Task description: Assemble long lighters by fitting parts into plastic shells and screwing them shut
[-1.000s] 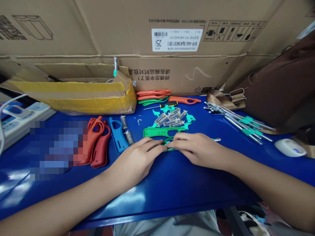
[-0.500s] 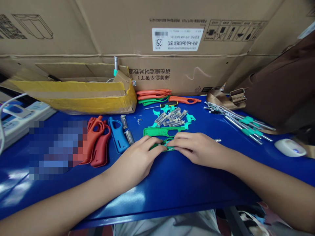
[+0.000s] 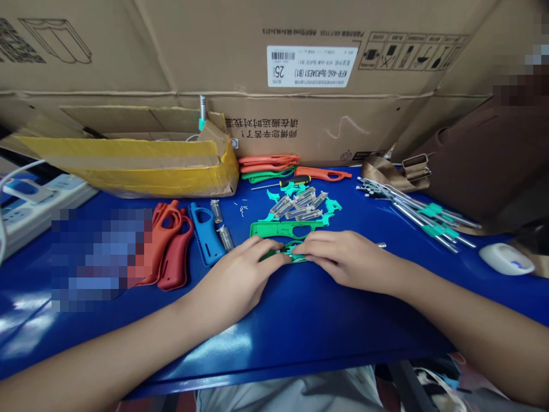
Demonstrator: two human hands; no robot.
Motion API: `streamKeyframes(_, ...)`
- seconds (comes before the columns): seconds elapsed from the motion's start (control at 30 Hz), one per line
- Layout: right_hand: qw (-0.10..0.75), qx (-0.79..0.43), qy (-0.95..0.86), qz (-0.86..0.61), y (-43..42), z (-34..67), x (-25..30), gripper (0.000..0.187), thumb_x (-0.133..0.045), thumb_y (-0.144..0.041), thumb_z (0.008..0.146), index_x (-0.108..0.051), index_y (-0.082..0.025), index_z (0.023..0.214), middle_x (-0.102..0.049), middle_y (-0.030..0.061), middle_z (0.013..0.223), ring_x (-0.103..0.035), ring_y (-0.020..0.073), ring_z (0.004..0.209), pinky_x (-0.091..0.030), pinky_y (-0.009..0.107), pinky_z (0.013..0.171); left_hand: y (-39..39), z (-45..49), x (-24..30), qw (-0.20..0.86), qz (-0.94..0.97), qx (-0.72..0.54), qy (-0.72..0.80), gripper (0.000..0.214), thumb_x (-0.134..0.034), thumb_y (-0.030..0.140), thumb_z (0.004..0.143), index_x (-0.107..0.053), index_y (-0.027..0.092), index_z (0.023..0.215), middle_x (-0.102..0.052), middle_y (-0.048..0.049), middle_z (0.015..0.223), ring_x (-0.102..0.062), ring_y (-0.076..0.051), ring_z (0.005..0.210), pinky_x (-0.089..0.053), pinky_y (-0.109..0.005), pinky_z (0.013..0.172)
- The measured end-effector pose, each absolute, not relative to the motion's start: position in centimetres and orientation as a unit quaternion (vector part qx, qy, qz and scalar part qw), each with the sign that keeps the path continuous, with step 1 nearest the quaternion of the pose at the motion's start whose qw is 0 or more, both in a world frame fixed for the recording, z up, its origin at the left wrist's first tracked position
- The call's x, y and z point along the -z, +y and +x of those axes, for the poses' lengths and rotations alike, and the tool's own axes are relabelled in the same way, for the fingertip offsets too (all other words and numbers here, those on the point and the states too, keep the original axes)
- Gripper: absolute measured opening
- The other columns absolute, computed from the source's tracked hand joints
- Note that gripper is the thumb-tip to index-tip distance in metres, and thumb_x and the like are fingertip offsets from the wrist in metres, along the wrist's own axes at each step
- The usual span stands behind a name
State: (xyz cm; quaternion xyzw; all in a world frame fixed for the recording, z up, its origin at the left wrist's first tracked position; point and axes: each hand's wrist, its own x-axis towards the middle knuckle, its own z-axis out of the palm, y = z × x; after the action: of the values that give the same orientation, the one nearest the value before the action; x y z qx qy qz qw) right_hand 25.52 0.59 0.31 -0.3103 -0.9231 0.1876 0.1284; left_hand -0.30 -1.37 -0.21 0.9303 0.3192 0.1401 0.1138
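My left hand (image 3: pixel 251 266) has its fingers bent around the left end of a green lighter casing half (image 3: pixel 295 258), which lies low on the table. At the casing's right part, my right hand (image 3: pixel 343 257) presses its fingertips together over small parts and a thin wire. Much of this casing is hidden under the fingers. A metal tube end shows to the right, past my right hand. Just behind lies another green casing half (image 3: pixel 283 229), inner side up. Beyond it are several clear fuel tanks (image 3: pixel 295 206) and turquoise triggers (image 3: pixel 330 210).
Red casings (image 3: pixel 175 252) and a blue casing (image 3: pixel 208 234) lie at left, near a power strip (image 3: pixel 47 200). A taped carton (image 3: pixel 171 166) stands behind. A screwdriver (image 3: pixel 295 181) and stacked casings (image 3: pixel 268 163) lie at the back. Metal tubes (image 3: pixel 422 214) and a white mouse-shaped object (image 3: pixel 506 258) are right.
Both hands stay at the green casing, with only very slight finger movement. The view has shifted a little.
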Motion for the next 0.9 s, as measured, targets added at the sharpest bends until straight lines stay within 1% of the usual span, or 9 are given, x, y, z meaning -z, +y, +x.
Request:
streamKeyframes(0.17, 0.144, -0.222, -0.918, -0.296, 0.75, 25.69, -0.53, 0.030, -0.047, -0.013, 0.102, -0.066, -0.021, 0.124, -0.071, 0.0056, 0.114, -0.068, 0.0180, 0.104, -0.054, 0.031, 0.089, -1.38, -0.34, 0.17, 0.112, 0.932, -0.146, 0.314, 0.033, -0.047, 0.007, 0.098, -0.064, 0.017, 0.126, -0.065, -0.0105, 0.121, -0.058, -0.026, 0.112, -0.055, -0.045, 0.099)
streamKeyframes(0.27, 0.153, -0.235, -0.915, -0.290, 0.83, 25.68, -0.71, 0.028, -0.048, -0.014, 0.102, -0.067, -0.020, 0.122, -0.072, 0.0061, 0.115, -0.068, 0.0179, 0.105, -0.054, 0.031, 0.092, -1.40, -0.36, 0.19, 0.107, 0.932, -0.146, 0.314, 0.034, -0.047, 0.007, 0.098, -0.064, 0.017, 0.126, -0.065, -0.0104, 0.121, -0.059, -0.027, 0.112, -0.056, -0.045, 0.098)
streamKeyframes(0.4, 0.162, -0.235, -0.914, -0.287, 1.02, 25.64, -0.80, 0.025, -0.051, -0.015, 0.101, -0.068, -0.018, 0.119, -0.073, 0.0065, 0.114, -0.069, 0.0179, 0.104, -0.054, 0.031, 0.092, -1.39, -0.31, 0.31, 0.104, 0.932, -0.145, 0.314, 0.036, -0.047, 0.006, 0.098, -0.065, 0.018, 0.126, -0.066, -0.0104, 0.121, -0.059, -0.026, 0.111, -0.057, -0.044, 0.096)
streamKeyframes(0.57, 0.173, -0.252, -0.909, -0.284, 1.25, 25.62, -0.89, 0.024, -0.052, -0.014, 0.100, -0.070, -0.020, 0.117, -0.074, 0.0054, 0.111, -0.070, 0.0166, 0.101, -0.054, 0.029, 0.091, -1.37, -0.30, 0.48, 0.104, 0.933, -0.153, 0.310, 0.035, -0.047, 0.007, 0.099, -0.065, 0.017, 0.127, -0.066, -0.0104, 0.122, -0.059, -0.026, 0.112, -0.056, -0.043, 0.097)
streamKeyframes(0.63, 0.169, -0.253, -0.909, -0.283, 1.18, 25.62, -1.00, 0.025, -0.052, -0.014, 0.100, -0.069, -0.021, 0.117, -0.074, 0.0056, 0.111, -0.070, 0.0170, 0.101, -0.054, 0.030, 0.090, -1.41, -0.33, 0.46, 0.105, 0.933, -0.153, 0.309, 0.035, -0.047, 0.007, 0.099, -0.065, 0.017, 0.128, -0.066, -0.0107, 0.122, -0.059, -0.026, 0.112, -0.056, -0.044, 0.097)
streamKeyframes(0.8, 0.128, -0.250, -0.914, -0.292, 0.80, 25.62, -1.21, 0.031, -0.046, -0.014, 0.102, -0.067, -0.023, 0.124, -0.070, 0.0058, 0.113, -0.067, 0.0179, 0.103, -0.054, 0.032, 0.088, -1.55, -0.29, 0.21, 0.107, 0.933, -0.150, 0.310, 0.031, -0.048, 0.008, 0.099, -0.066, 0.015, 0.123, -0.068, -0.0116, 0.120, -0.061, -0.027, 0.110, -0.058, -0.045, 0.094)
streamKeyframes(0.9, 0.134, -0.254, -0.913, -0.291, 0.76, 25.60, -0.98, 0.029, -0.047, -0.017, 0.103, -0.066, -0.024, 0.124, -0.070, 0.0059, 0.115, -0.066, 0.0182, 0.104, -0.053, 0.032, 0.091, -1.51, -0.20, 0.17, 0.105, 0.930, -0.166, 0.310, 0.028, -0.050, 0.010, 0.099, -0.065, 0.013, 0.123, -0.070, -0.0113, 0.120, -0.062, -0.027, 0.110, -0.058, -0.044, 0.095)
